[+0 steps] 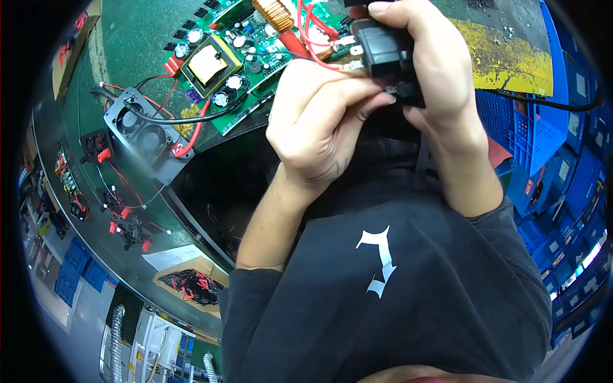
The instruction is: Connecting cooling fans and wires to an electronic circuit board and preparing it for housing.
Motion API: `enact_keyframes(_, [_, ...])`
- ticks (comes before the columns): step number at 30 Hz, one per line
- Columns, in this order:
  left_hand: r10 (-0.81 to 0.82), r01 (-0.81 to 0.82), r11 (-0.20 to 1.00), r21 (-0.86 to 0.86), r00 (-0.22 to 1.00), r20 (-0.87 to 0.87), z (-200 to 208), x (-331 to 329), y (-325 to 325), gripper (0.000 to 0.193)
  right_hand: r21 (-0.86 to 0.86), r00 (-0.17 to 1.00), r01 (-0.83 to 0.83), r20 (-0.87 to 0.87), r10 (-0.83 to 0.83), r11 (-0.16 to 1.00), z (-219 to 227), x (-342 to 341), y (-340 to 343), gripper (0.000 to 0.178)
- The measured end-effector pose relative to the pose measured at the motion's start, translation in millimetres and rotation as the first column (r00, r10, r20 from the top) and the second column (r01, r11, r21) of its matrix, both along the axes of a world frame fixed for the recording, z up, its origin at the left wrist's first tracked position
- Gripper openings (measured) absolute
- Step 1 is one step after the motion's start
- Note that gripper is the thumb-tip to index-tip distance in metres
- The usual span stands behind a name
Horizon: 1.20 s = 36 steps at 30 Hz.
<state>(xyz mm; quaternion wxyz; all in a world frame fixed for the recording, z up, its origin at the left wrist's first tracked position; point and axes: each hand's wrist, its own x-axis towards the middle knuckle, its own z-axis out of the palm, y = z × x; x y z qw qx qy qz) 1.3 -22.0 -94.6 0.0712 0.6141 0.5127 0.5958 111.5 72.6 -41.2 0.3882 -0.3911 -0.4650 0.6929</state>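
My right hand (444,70) is closed round a black power socket (383,48) with metal blade terminals, held up above the front edge of the bench. Red wires (311,35) run from a green circuit board (265,73) to those terminals. Close against the lower side of the socket, my left hand (322,112) has its thumb and fingers pinched together. What lies between those fingertips is hidden. The board, just left of my hands, carries a yellow-wrapped transformer (209,62), a copper coil (274,14) and several capacitors.
A grey panel with two fans (143,131) is wired to the board at left. Wired black parts with red ends (131,230) and a cardboard box of wired parts (191,286) lie further left. On the right are a worn yellow surface (504,57) and blue crates (536,134).
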Motion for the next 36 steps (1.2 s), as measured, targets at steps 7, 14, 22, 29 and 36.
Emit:
enact_keyframes(7, [0.07,-0.06,0.986,-0.156,0.996,0.056,27,-4,-28,0.031,-0.223,0.995,-0.037,-0.102,0.015,0.974,4,3,10,0.043])
enact_keyframes(14, [0.006,0.12,0.957,-0.265,0.903,0.429,29,-26,-55,0.043,-0.222,0.994,-0.064,-0.106,0.041,0.973,3,3,10,0.046])
enact_keyframes(22, [-0.067,0.191,0.961,-0.2,0.863,0.502,30,-26,-42,0.022,0.257,0.634,-0.308,-0.662,0.399,0.916,-39,7,23,0.052])
enact_keyframes(29, [0.09,-0.077,0.973,-0.217,0.995,0.048,40,-15,-29,0.031,-0.2,0.996,-0.053,-0.086,0.036,0.978,6,1,4,0.053])
enact_keyframes(36, [0.129,-0.143,0.971,-0.19,0.988,-0.085,40,-7,-24,0.037,-0.162,0.99,-0.068,-0.133,0.047,0.985,7,2,3,0.054])
